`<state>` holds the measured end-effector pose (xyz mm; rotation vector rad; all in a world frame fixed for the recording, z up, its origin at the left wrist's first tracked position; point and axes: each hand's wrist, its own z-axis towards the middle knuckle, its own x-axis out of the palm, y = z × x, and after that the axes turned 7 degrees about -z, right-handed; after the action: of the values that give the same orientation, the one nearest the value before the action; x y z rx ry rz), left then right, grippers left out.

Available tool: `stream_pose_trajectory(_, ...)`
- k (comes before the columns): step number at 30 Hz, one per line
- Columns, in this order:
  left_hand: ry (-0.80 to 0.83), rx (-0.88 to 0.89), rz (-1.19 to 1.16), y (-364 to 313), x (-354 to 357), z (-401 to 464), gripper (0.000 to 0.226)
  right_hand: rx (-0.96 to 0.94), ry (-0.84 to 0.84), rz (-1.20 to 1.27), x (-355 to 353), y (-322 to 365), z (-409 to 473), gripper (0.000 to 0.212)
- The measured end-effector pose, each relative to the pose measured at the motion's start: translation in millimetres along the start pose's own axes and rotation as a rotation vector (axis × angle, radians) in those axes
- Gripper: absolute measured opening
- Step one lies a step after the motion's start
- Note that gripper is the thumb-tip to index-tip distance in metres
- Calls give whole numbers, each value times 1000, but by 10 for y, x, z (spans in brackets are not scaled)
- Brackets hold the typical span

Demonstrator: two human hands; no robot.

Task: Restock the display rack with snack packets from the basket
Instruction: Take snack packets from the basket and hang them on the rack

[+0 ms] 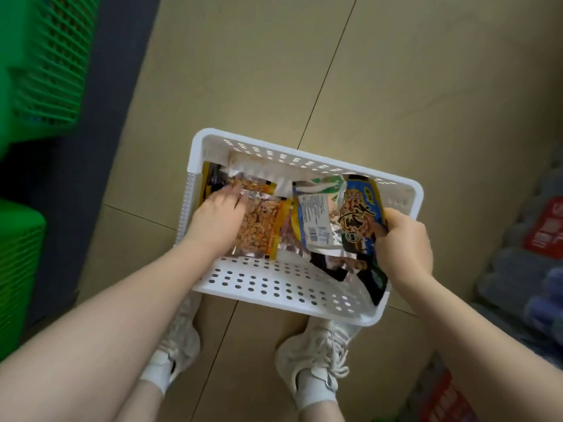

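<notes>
A white perforated basket (283, 281) sits on the floor in front of my feet, holding several snack packets. My left hand (217, 217) reaches into its left side, fingers spread over a clear yellow-edged packet of orange snacks (262, 229); whether it grips the packet is unclear. My right hand (402, 239) is at the basket's right side, fingers closed on a blue and yellow packet (361, 214) that stands tilted up. A white-backed packet (315, 222) lies between them. No display rack shows in this view.
Green plastic baskets (45, 65) are stacked at the left, beside a dark strip of floor. Shrink-wrapped bottle packs (530, 269) with red labels sit at the right. My two feet in pale sneakers (313, 357) stand just behind the basket on beige tiles.
</notes>
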<state>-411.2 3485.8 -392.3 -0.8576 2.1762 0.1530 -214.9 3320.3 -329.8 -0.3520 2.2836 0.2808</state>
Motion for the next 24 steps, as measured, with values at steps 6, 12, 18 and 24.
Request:
stream_pose_trajectory(6, 140, -39, 323, 46, -27, 261, 56, -143, -3, -127, 26, 108, 100, 19)
stream_pose_trajectory(12, 218, -78, 324, 10, -67, 387, 37, -277, -40, -92, 179, 378, -83, 20)
stream_pose_trajectory(18, 204, 126, 331, -78, -251, -157, 48, -257, 70, -161, 153, 347, -296, 18)
stream_pose_trajectory(24, 202, 238, 228, -358, -1089, -1138, 32, -210, 26, -125, -717, 406, -938, 18)
